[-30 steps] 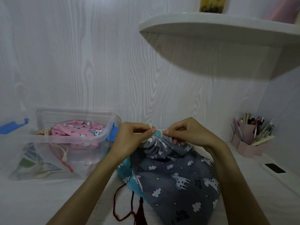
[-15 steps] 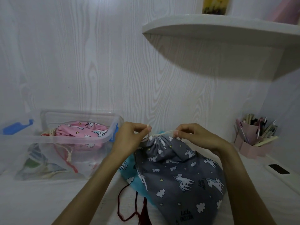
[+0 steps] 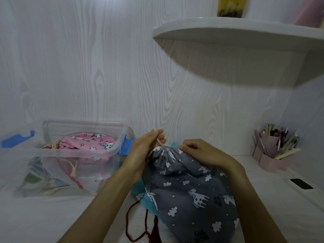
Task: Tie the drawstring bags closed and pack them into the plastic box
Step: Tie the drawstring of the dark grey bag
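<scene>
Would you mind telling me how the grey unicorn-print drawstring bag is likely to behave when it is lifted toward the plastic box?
The grey drawstring bag is wrinkled cloth, so it will probably sag. It bulges full, so it may keep some bulk. The left hand pinches its cream cord, which would likely cinch tighter under load.

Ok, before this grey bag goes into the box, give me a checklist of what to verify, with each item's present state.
1. Mouth of the grey unicorn-print drawstring bag gathered shut: ok.
2. Cream drawstring cord in the left hand grip: ok.
3. Right hand pinching the cord at the bag's neck: ok.
4. Knot finished: cannot tell, fingers hide it.
5. Clear plastic box open, lid off: ok.
6. Room left above the pink star-print bag inside it: cannot tell.
</scene>
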`<state>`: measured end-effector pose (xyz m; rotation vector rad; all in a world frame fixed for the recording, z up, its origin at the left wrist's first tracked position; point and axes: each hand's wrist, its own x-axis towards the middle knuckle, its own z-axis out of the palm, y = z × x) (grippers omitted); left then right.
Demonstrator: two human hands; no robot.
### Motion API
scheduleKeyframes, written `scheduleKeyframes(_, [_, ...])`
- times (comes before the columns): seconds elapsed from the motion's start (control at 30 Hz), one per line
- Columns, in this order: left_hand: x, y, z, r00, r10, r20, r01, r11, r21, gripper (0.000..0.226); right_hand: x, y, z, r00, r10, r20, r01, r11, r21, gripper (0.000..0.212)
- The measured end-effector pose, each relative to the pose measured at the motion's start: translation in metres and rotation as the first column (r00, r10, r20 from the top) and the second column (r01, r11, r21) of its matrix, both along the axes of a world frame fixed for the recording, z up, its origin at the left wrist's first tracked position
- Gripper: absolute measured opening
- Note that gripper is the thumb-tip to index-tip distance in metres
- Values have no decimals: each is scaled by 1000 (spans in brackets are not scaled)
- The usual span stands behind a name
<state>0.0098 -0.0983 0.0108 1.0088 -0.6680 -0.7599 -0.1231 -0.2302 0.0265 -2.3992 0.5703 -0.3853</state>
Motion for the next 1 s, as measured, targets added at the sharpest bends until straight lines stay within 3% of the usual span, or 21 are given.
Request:
scheduleKeyframes(0.1, [-1, -2, -1, 986, 38, 160, -59, 990, 128, 18, -16, -3, 11, 995, -15, 97, -1, 986, 166, 33])
scheduleKeyframes(0.27, [-2, -1, 4, 923, -122, 365, 19, 962, 273, 18, -29, -2, 24, 967, -60, 246, -46, 913, 405, 34])
scheduleKeyframes(0.43, [-9, 1, 1, 774, -302, 556, 28, 894, 447, 26, -23, 10, 33, 985, -105, 138, 56, 944, 325, 33])
scheduleKeyframes(0.57, [-23, -12, -3, 724, -499, 477, 98, 758, 645, 26, -15, 26, 41, 974, -96, 203, 57, 980, 188, 31])
scheduleKeyframes(0.7, [-33, -5, -10, 615, -566, 549, 167, 773, 612, 41, -3, 37, 38, 957, -53, 284, 9, 988, 152, 21])
scheduleKeyframes(0.8, [-29, -6, -15, 725, -560, 401, 273, 769, 578, 44, 7, 29, 23, 993, -38, 116, 33, 998, 47, 41])
scheduleKeyframes(0.9, [-21, -9, -12, 851, -497, 170, 361, 788, 498, 33, 4, 16, 17, 990, -130, 56, 131, 991, -21, 37])
scheduleKeyframes(1.0, [-15, -7, -7, 883, -464, 67, 389, 805, 447, 32, -11, 10, 22, 998, 25, -51, -23, 999, 46, 46])
